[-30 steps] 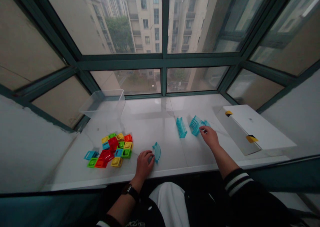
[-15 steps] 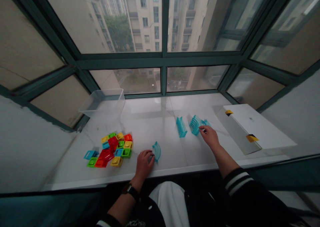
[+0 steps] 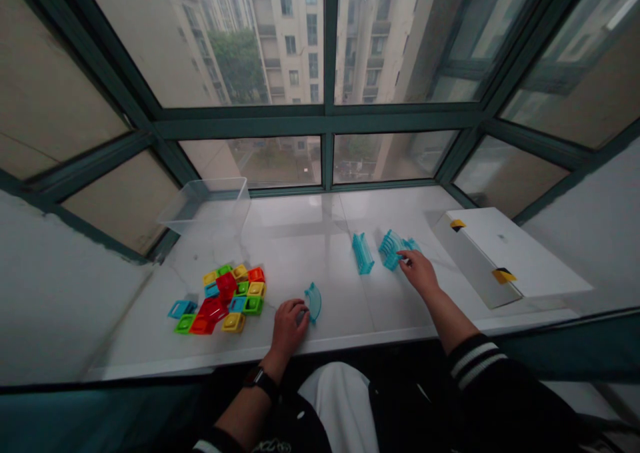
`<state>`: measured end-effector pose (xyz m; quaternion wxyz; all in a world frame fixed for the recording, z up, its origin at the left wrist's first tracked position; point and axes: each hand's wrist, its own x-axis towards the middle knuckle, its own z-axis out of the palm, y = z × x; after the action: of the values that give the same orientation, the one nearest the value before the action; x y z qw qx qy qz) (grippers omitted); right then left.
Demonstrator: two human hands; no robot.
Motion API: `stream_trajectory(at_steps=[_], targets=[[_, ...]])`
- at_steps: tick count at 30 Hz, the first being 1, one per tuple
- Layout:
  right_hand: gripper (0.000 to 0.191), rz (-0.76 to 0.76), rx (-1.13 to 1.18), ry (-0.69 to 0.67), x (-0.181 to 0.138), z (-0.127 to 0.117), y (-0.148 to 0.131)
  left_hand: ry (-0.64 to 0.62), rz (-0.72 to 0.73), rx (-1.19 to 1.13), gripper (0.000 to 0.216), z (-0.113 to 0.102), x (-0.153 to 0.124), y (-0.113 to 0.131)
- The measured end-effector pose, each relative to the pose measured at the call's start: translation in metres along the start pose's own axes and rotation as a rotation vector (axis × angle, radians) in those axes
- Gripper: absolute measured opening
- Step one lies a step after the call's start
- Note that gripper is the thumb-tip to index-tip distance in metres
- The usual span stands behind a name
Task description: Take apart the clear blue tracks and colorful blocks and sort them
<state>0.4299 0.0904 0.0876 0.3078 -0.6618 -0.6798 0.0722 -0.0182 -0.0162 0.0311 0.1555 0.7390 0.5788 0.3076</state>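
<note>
Near the front edge of the white sill, my left hand [image 3: 290, 325] has its fingers curled in a pinch at the near-left edge of a translucent blue curved piece [image 3: 314, 302], which looks like a toy track segment. Further right, my right hand [image 3: 419, 270] reaches to a row of similar curved pieces [image 3: 390, 248]; thumb and fingertips close at the row's right edge, and they partly cover it. Just left of that row stands a row of straight translucent blue pieces [image 3: 363, 254], touched by neither hand.
Coloured plastic blocks [image 3: 226, 285] in red, yellow, green and blue lie in a cluster at the left. A clear plastic bin [image 3: 207, 206] stands behind them. At the right sits a white box [image 3: 510, 253] with yellow-black corner tape. Window frames [image 3: 325, 121] border the sill.
My right hand has shifted very slightly, and the gap between its thumb and fingers looks narrower. My left hand and the pieces stay in place.
</note>
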Motion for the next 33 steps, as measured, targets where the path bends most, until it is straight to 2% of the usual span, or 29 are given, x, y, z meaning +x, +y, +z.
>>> stream_trajectory(at_steps=[11,15,17,19,21,23,25,29,33], targets=[[0.039,-0.005,-0.039,0.004,-0.005,-0.004,-0.004,0.000,0.001,-0.002,0.013,0.000,0.000,0.000],[0.041,-0.023,0.047,0.146,-0.023,-0.005,-0.029,-0.004,0.004,-0.003,0.013,0.001,0.000,-0.004],[0.035,-0.087,0.137,0.150,-0.040,0.001,-0.054,-0.019,0.011,0.004,0.013,0.002,-0.001,-0.005],[0.031,-0.199,0.243,0.000,-0.060,0.016,-0.084,-0.033,0.016,0.016,0.012,0.003,-0.001,-0.006],[0.030,-0.311,0.312,-0.275,-0.080,0.038,-0.115,-0.036,0.017,0.026,0.011,0.004,0.000,-0.007],[0.042,-0.345,0.324,-0.535,-0.096,0.063,-0.142,-0.040,0.022,0.027,0.011,0.004,0.000,-0.007],[0.050,-0.377,0.270,-0.662,-0.108,0.086,-0.162,-0.046,0.028,0.021,0.009,0.004,0.000,-0.007],[0.028,-0.368,0.162,-0.683,-0.115,0.113,-0.179,-0.066,0.031,0.012,0.009,0.001,-0.001,-0.006],[0.027,-0.278,0.226,-0.617,-0.111,0.110,-0.171,-0.066,0.045,-0.013,0.018,-0.002,-0.001,-0.004]])
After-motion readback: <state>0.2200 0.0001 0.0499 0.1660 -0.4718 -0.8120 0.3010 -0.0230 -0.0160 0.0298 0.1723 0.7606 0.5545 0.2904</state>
